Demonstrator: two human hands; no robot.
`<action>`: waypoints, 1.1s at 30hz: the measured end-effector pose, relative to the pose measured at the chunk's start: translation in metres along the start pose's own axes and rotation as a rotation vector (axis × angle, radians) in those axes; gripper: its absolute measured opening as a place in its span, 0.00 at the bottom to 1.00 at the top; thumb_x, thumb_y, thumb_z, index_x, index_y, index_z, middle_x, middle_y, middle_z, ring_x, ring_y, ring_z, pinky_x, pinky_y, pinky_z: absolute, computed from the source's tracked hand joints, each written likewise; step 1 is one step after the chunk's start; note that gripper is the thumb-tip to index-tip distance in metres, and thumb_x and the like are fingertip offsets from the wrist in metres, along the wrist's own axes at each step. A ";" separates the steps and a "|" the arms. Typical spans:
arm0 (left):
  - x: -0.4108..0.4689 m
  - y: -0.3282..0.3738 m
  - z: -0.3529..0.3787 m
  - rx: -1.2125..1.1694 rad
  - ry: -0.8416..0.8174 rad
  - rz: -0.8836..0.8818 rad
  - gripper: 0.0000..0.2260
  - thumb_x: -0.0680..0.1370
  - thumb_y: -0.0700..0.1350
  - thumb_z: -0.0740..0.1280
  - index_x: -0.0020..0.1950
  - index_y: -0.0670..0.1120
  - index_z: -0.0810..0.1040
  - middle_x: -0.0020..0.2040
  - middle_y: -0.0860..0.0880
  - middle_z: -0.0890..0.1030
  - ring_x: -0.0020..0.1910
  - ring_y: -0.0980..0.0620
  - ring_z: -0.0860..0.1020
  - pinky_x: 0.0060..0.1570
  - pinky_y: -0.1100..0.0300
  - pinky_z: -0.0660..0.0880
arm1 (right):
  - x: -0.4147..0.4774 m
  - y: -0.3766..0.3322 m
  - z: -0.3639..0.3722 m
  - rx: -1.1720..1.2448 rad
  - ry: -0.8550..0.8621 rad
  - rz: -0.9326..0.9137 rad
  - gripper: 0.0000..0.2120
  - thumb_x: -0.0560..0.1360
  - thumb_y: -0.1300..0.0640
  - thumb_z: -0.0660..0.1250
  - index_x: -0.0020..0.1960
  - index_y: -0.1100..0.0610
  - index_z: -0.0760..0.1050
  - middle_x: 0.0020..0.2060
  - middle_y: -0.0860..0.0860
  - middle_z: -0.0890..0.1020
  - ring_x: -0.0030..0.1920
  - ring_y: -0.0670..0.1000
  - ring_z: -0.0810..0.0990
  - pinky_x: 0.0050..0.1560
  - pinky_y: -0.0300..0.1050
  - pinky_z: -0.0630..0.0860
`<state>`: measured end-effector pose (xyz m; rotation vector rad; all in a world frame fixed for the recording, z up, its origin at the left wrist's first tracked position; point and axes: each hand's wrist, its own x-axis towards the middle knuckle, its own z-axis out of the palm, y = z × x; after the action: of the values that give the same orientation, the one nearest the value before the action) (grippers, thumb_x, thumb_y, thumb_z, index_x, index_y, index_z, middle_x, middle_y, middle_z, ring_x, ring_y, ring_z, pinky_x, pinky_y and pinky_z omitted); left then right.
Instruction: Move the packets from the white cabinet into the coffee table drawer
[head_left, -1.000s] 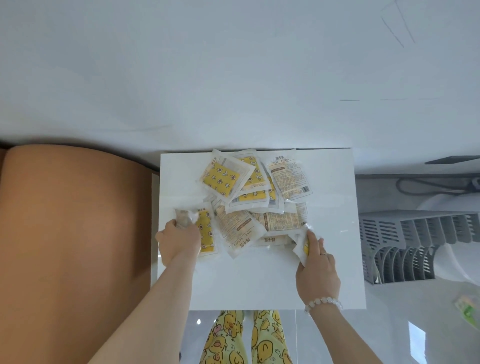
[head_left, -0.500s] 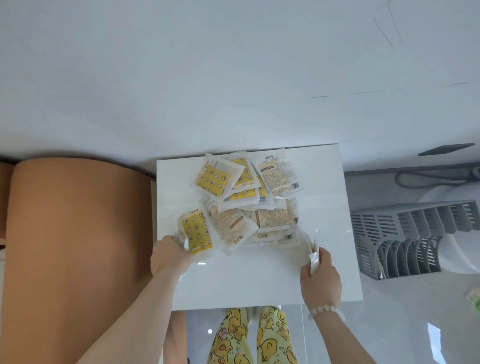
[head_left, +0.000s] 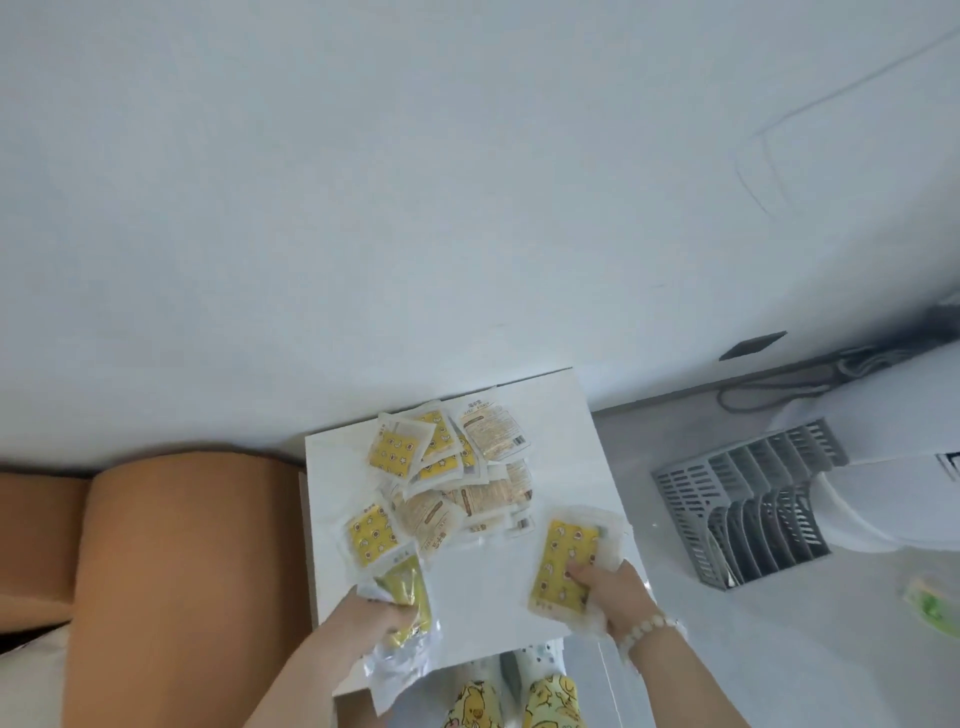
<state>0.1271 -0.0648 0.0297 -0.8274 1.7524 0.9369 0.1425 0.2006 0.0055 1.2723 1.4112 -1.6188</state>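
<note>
A loose pile of packets (head_left: 457, 473), yellow-printed and beige ones overlapping, lies on the far half of the white cabinet (head_left: 483, 587) top, against the wall. The left hand (head_left: 371, 626), at the cabinet's near left edge, grips a crumpled bunch of packets (head_left: 408, 597), fingers curled round it; clear wrapper sticks out below the fist on the near side. Just beyond this bunch a single yellow packet (head_left: 370, 535) lies flat at the pile's near left edge. The right hand (head_left: 615, 590), at the near right corner, holds a flat yellow packet (head_left: 563, 553) with the thumb pressed on its face; more clear wrapper shows under it. A bead bracelet (head_left: 649, 626) sits on that wrist. An orange cushion (head_left: 182, 571) stands left of the cabinet, and a grey slatted rack (head_left: 753, 499) on the floor to the right.
</note>
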 end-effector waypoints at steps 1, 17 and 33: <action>-0.009 0.015 0.004 -0.019 -0.018 0.046 0.09 0.73 0.39 0.71 0.52 0.44 0.78 0.43 0.46 0.81 0.41 0.51 0.76 0.38 0.61 0.68 | -0.008 -0.007 -0.002 0.019 -0.006 -0.024 0.02 0.75 0.66 0.66 0.45 0.61 0.78 0.41 0.57 0.84 0.45 0.59 0.83 0.55 0.59 0.77; -0.136 0.193 0.020 -0.038 -0.190 0.521 0.05 0.74 0.35 0.70 0.44 0.41 0.74 0.41 0.43 0.80 0.42 0.44 0.80 0.51 0.48 0.77 | -0.142 -0.096 -0.054 0.312 0.215 -0.363 0.04 0.75 0.64 0.67 0.50 0.59 0.77 0.52 0.57 0.82 0.54 0.58 0.81 0.60 0.58 0.75; -0.209 0.185 0.153 0.426 -0.707 0.641 0.03 0.76 0.36 0.67 0.47 0.41 0.80 0.43 0.43 0.84 0.41 0.46 0.82 0.45 0.53 0.79 | -0.257 0.017 -0.119 0.703 0.580 -0.421 0.11 0.75 0.63 0.68 0.57 0.62 0.74 0.52 0.56 0.81 0.56 0.57 0.80 0.58 0.52 0.77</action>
<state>0.1013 0.1826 0.2287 0.3519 1.4863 1.0317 0.2735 0.2785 0.2450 2.0792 1.5711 -2.2749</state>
